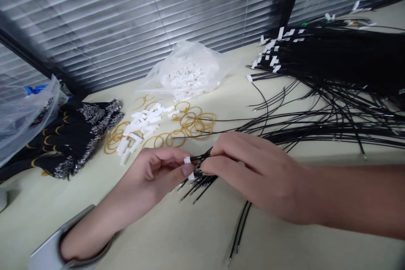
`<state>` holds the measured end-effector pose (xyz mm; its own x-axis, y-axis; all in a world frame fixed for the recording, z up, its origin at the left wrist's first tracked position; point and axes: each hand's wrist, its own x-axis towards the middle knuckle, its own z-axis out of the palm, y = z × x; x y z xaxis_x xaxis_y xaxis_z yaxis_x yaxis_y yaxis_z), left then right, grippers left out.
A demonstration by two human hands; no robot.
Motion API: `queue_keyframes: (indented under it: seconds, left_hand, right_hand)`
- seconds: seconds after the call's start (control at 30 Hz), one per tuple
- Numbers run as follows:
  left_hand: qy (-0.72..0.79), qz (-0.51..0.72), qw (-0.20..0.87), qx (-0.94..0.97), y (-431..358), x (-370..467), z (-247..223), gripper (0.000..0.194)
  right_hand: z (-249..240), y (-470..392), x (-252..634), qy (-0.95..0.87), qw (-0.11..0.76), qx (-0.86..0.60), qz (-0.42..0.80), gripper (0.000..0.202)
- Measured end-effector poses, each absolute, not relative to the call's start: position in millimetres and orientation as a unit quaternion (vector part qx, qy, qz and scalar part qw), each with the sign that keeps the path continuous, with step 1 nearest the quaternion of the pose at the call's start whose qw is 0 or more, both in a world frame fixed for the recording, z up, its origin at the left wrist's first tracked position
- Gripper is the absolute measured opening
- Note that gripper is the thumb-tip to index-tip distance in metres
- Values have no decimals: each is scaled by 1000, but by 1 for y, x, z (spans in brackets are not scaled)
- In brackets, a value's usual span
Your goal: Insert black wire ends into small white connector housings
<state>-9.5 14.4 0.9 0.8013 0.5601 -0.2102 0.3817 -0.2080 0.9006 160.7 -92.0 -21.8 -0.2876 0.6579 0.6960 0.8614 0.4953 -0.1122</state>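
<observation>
As the left hand (148, 185) pinches a small white connector (187, 160) over the desk (177, 240), near the centre, the right hand (265, 177) grips black wires (205, 180) just beside. They seem light and springy; better to hold them behind their delicate metal tips (194, 202).

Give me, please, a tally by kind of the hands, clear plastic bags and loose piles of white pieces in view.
Hands: 2 (left hand, right hand)
Clear plastic bags: 2 (middle bag, left-side bag)
Loose piles of white pieces: 1 (pile beside the yellow bands)
Total: 5
</observation>
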Motion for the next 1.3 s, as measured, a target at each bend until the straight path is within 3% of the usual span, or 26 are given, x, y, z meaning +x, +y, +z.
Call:
queue_keyframes:
  seconds: [0.23,0.73,1.1,1.3]
  left_hand:
    - [284,74,570,767,13,-12,2,10]
    - [284,73,568,769,11,-11,2,12]
    - [260,31,505,822,9,-10,3,9]
    - [261,79,519,810,16,-9,0,14]
  right_hand:
    - [-20,-92,162,-806,330,-484,-84,38]
    - [-20,-92,161,-819,316,-472,-81,41]
    - [-24,-90,158,-814,304,-483,-108,28]
    - [-5,-92,161,-781,288,-538,-137,27]
